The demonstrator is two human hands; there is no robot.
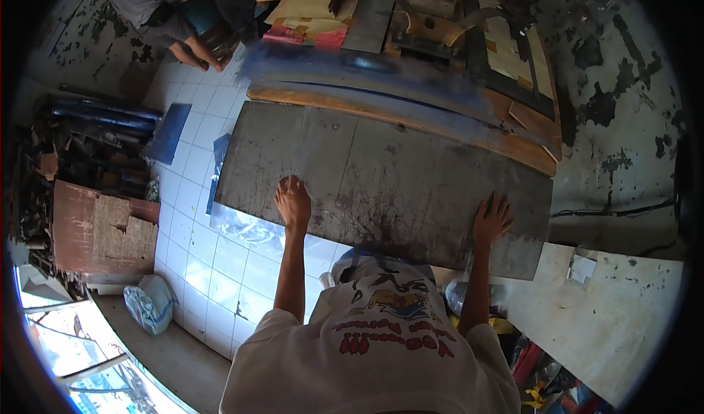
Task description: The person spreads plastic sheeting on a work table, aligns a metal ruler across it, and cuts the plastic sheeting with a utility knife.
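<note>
A wide, dark grey, scuffed board (396, 172) lies in front of me, with a faint seam across it and dark scratches toward its near edge. My left hand (293, 203) rests on its left part close to that edge, fingers bent a little and holding nothing. On the right part of the same board lies my right hand (493, 220), palm down with the fingers spread. Right beyond the board runs a wooden edge (411, 126), and behind it a blue band (352, 73) is smeared by motion.
Behind stands a worktable with a metal fixture (433, 29) and yellowish sheets (312, 3). Two people are at the upper left, one in a grey shirt (136, 0). Scrap and rolls (103, 128) are piled left, near a white sack (149, 304). A pale panel (601, 297) lies right.
</note>
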